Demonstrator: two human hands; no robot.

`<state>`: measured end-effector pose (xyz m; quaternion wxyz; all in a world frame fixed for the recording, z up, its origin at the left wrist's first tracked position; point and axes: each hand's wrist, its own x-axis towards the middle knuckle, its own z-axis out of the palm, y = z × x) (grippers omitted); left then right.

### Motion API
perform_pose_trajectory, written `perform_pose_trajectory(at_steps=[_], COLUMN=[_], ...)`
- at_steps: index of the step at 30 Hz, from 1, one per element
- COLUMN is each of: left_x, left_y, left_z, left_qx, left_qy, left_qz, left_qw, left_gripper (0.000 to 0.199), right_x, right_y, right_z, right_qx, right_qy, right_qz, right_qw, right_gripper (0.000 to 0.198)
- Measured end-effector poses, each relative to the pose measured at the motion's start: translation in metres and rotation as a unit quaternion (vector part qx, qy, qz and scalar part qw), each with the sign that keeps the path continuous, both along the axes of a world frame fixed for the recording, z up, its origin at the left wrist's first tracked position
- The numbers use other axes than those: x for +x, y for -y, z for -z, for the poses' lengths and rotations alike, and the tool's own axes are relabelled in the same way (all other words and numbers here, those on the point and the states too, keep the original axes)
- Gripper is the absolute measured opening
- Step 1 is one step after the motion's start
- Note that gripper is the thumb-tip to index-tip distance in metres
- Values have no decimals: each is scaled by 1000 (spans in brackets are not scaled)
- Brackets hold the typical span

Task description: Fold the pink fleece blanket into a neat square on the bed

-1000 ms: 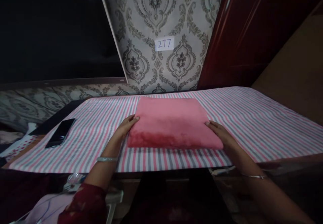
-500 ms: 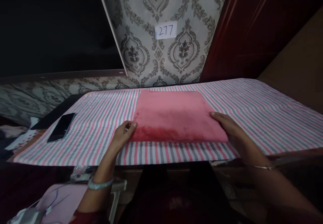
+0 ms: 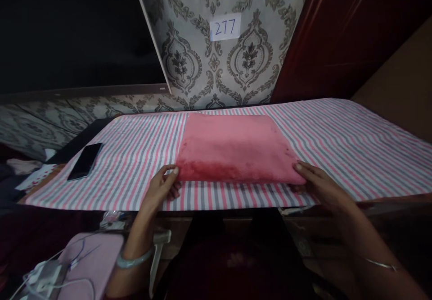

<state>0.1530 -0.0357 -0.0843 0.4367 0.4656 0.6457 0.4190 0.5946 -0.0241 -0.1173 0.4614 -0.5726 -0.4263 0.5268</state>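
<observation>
A flat rectangle of pink plush cloth (image 3: 232,144), darker red along its near edge, lies in front of me on the striped tablecloth (image 3: 141,156). At its near left corner my left hand (image 3: 164,184) grips the edge, thumb on top and fingers curled beneath. My right hand (image 3: 313,178) pinches the near right corner in the same way, its fingertips partly hidden under the cloth. The near edge seems slightly raised, with a shadow below it.
A black phone (image 3: 85,161) rests on the tablecloth at the left. Behind stand a large dark screen (image 3: 81,34) and a wall with a paper (image 3: 225,27) marked 277. Below left, a power strip (image 3: 45,279) with cables sits on a pink seat (image 3: 97,257).
My right hand has slid along the right side toward me to the near corner. My left hand has shifted slightly down to the left corner. The view has tilted a little.
</observation>
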Motion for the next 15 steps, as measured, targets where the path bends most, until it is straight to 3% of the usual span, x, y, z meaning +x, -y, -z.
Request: perform_pose_trajectory(at_steps=[4,7,11,15], left_x=[8,10,5,-2], left_y=[8,10,1,-24], left_z=[-1,-1,-1,-5], left_qx=[10,45,66,10], left_qy=[91,148,252,330], left_qz=[10,-3,-30,16], left_qw=[996,988,965,944], left_gripper=[90,89,71,39], right_x=[-4,-7,-8,-8], right_y=[7,4,-8,-29], right_z=[-3,-6,-10,-17], right_qx=[-17,7,25,4], right_qy=[-45,-66,-80,-103], right_qz=[-17,5,18,10], right_qw=[999,998,996,995], right_gripper=[47,41,29,24])
